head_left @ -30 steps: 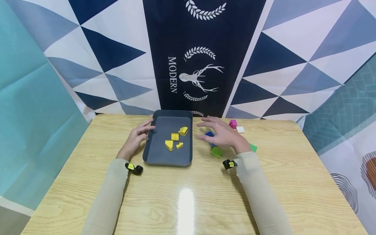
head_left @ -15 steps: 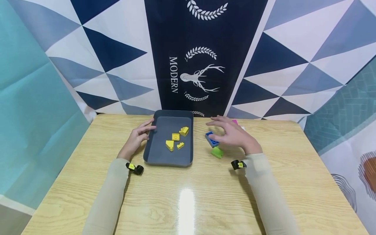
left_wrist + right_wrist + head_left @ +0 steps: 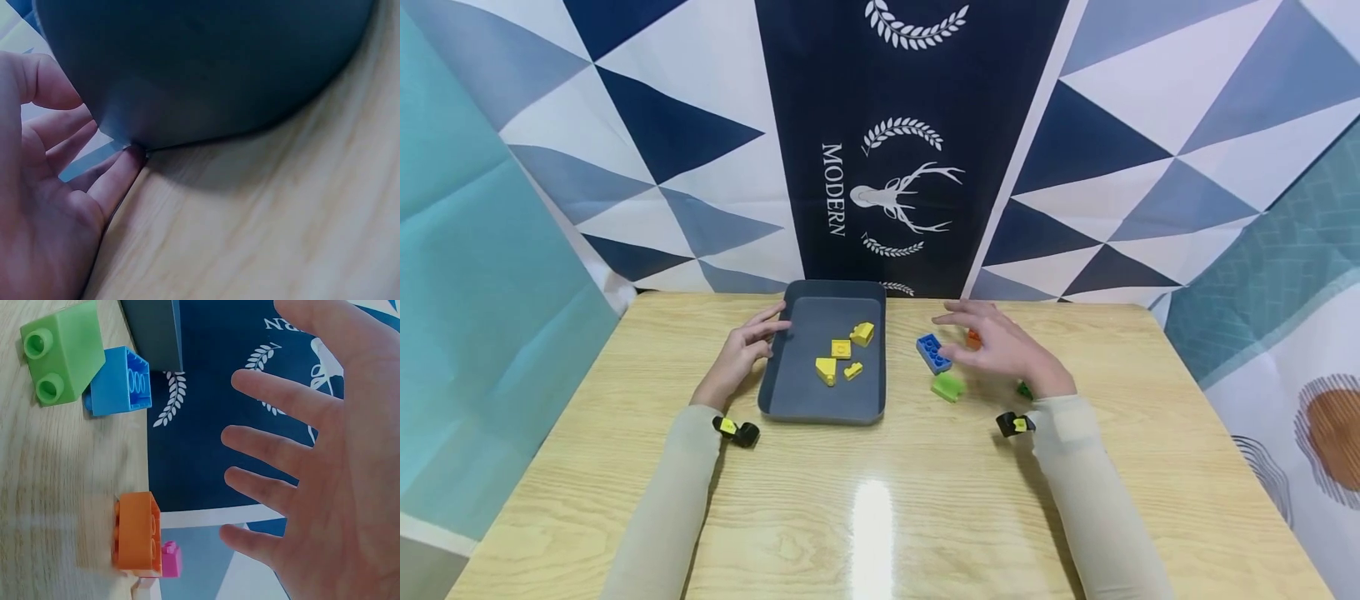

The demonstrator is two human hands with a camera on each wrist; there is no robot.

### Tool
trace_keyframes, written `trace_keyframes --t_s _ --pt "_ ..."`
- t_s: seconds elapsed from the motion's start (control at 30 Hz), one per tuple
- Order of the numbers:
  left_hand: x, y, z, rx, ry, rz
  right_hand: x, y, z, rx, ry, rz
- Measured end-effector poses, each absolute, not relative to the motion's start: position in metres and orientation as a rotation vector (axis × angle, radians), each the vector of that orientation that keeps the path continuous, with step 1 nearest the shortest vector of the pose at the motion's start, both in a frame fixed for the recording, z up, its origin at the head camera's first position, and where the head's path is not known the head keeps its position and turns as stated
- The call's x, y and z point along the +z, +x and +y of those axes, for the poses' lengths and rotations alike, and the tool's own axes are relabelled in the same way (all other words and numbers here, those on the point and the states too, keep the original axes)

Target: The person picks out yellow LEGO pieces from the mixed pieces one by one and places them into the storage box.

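Observation:
A dark grey tray (image 3: 820, 407) lies on the table with several yellow toy building blocks in it, one a square piece (image 3: 841, 349). My left hand (image 3: 741, 354) touches the tray's left edge, its fingers extended at the rim; in the left wrist view the fingertips meet the tray's wall (image 3: 206, 75). To the right, my right hand (image 3: 1003, 346) hovers, fingers spread and holding nothing. Beside and below it are a blue block (image 3: 933, 353), a lime green block (image 3: 948, 387) and an orange block (image 3: 139, 531), partly hidden by the hand in the head view.
A pink block (image 3: 170, 559) shows behind the orange one in the right wrist view. Part of a dark green block (image 3: 1024, 389) peeks out under my right wrist. A patterned cloth (image 3: 715, 125) hangs behind the table's (image 3: 790, 500) back edge.
My right hand has moved right, away from the tray, uncovering the blue block and part of the orange one. My left hand stays at the tray's edge. The head view has shifted slightly.

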State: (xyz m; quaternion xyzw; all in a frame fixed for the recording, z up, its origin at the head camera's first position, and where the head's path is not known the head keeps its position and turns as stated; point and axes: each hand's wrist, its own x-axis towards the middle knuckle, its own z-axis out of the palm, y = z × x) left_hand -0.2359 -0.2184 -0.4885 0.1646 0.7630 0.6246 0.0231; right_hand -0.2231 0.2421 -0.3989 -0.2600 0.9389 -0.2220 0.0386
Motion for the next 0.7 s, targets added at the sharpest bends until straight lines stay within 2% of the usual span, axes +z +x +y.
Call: trace_keyframes --t_s 0.37,0.7 --pt "-0.482 -0.236 -0.215 1.873 0.514 2.396 -0.401 -0.223 0.244 -0.685 -0.8 2.881" --pt "-0.461 -0.228 -0.217 1.645 0.545 2.57 -0.401 -0.225 0.242 -0.675 -0.821 2.877"
